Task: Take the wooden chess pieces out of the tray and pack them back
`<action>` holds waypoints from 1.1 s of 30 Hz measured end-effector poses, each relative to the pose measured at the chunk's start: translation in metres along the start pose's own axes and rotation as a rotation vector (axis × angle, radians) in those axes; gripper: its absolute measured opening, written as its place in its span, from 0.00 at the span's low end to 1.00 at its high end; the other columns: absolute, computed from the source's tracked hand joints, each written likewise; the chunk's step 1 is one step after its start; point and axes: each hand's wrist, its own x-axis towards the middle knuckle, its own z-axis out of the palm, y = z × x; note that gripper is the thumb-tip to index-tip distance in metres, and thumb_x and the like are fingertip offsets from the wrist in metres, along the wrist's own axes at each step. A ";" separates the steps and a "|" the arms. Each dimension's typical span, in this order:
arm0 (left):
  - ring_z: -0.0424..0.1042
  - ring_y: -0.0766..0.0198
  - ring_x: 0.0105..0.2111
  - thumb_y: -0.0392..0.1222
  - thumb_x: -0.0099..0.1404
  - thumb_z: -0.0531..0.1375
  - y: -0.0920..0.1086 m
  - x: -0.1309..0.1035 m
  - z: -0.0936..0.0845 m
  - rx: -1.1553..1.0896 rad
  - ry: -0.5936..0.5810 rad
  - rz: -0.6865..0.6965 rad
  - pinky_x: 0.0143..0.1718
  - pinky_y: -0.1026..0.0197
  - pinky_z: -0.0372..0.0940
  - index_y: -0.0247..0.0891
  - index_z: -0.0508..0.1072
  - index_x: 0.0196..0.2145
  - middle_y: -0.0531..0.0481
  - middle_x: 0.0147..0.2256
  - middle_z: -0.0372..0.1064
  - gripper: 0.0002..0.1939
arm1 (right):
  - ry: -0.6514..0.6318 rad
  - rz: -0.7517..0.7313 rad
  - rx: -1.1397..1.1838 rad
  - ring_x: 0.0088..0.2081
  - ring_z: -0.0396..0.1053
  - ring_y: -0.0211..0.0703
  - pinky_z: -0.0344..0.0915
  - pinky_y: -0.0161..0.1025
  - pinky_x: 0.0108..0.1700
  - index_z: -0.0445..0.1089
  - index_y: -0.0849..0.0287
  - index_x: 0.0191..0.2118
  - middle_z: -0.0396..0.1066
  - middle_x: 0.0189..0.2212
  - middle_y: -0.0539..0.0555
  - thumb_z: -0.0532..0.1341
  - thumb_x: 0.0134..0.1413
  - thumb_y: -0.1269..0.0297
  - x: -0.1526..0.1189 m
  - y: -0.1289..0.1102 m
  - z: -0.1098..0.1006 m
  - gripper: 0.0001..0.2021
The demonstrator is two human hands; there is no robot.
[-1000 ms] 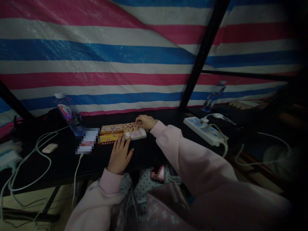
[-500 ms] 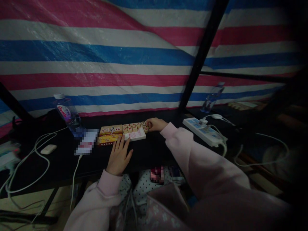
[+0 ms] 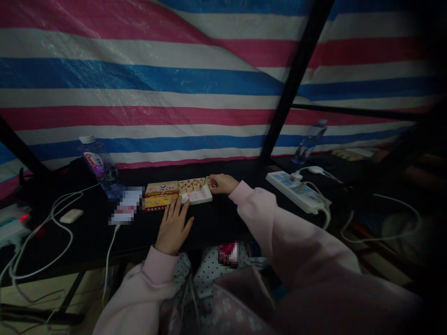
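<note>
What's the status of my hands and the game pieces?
Left hand flat by the yellow box; right hand at pieces beside the white tray; nothing visibly blocking.

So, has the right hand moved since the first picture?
Yes, rightward: the right hand had its fingers over the white tray; now they are by its right edge, nearer the power strip.

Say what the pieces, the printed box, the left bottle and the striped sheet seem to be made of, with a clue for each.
Pieces: perhaps wood, dullish; pale tan sides, though plastic is possible.
Box: likely printed card; flat, colourful face.
Left bottle: probably plastic, clear and glossy; see-through walls.
Striped sheet: likely plastic, slightly shiny; creases catch light.
</note>
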 end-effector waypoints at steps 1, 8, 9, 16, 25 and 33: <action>0.42 0.53 0.63 0.48 0.66 0.46 0.000 0.000 0.000 0.002 0.000 0.001 0.59 0.46 0.49 0.38 0.51 0.61 0.42 0.62 0.46 0.27 | 0.005 0.007 0.011 0.34 0.69 0.39 0.55 0.31 0.29 0.66 0.56 0.36 0.72 0.35 0.50 0.62 0.42 0.62 0.000 0.001 -0.003 0.12; 0.43 0.54 0.63 0.48 0.66 0.47 -0.001 -0.001 0.003 0.003 0.026 0.008 0.59 0.46 0.50 0.38 0.52 0.61 0.41 0.62 0.46 0.27 | 0.077 -0.092 0.105 0.38 0.68 0.39 0.56 0.31 0.30 0.64 0.55 0.41 0.71 0.39 0.48 0.63 0.40 0.66 0.007 -0.009 -0.019 0.17; 0.42 0.54 0.63 0.47 0.66 0.47 -0.001 -0.001 0.003 0.004 0.028 0.011 0.59 0.46 0.50 0.38 0.52 0.61 0.41 0.62 0.46 0.27 | 0.064 -0.105 0.109 0.39 0.68 0.39 0.56 0.31 0.30 0.64 0.55 0.41 0.71 0.39 0.48 0.63 0.40 0.67 0.009 -0.012 -0.018 0.17; 0.42 0.53 0.63 0.47 0.66 0.47 0.000 0.000 0.002 0.012 0.017 0.012 0.59 0.46 0.49 0.39 0.50 0.61 0.42 0.62 0.45 0.27 | 0.010 -0.080 0.047 0.38 0.69 0.41 0.56 0.31 0.30 0.67 0.54 0.40 0.72 0.39 0.50 0.61 0.43 0.66 0.021 -0.021 0.004 0.13; 0.41 0.53 0.63 0.48 0.66 0.46 0.000 0.000 0.002 0.018 0.002 0.003 0.59 0.46 0.49 0.38 0.51 0.61 0.42 0.63 0.45 0.27 | 0.048 -0.118 0.059 0.37 0.69 0.39 0.56 0.31 0.30 0.68 0.54 0.37 0.72 0.36 0.48 0.62 0.43 0.65 0.017 -0.019 0.003 0.11; 0.42 0.52 0.63 0.48 0.67 0.46 0.000 0.000 0.001 0.017 -0.008 0.001 0.59 0.46 0.49 0.37 0.51 0.61 0.41 0.63 0.45 0.27 | 0.126 -0.121 0.168 0.37 0.69 0.38 0.58 0.31 0.35 0.68 0.55 0.37 0.72 0.36 0.48 0.63 0.43 0.65 0.013 -0.011 0.012 0.11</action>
